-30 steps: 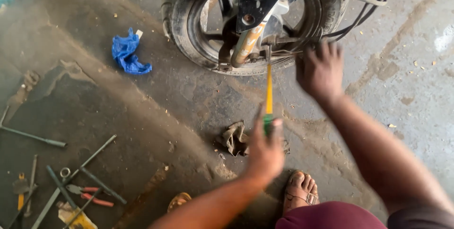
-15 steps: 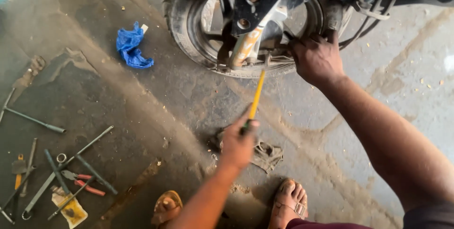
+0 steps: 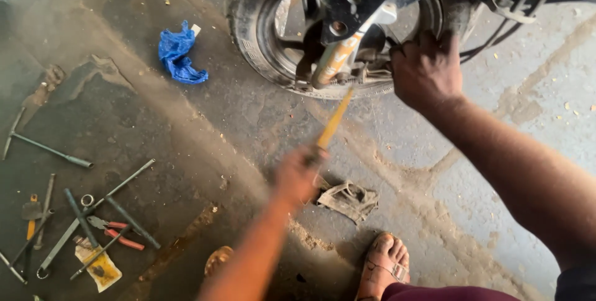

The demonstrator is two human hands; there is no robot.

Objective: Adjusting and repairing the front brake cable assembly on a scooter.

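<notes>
A blue rag [image 3: 180, 53] lies on grey concrete, the tool shaft [image 3: 334, 121] is yellow, the tyre [image 3: 248, 21] black, the pliers [image 3: 115, 231] red-handled.

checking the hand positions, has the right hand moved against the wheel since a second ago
Yes. The right hand went from hovering below the wheel to gripping the parts at its hub.

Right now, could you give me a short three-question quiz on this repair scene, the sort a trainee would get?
1. True or false: the left hand holds a yellow-shafted tool aimed at the wheel.
2. What does the right hand grip? A) the wheel's hub area B) the blue rag C) the red-handled pliers
3. Which side of the view holds the loose tools on the floor?

Key: 1 true; 2 A; 3 the left.
</notes>
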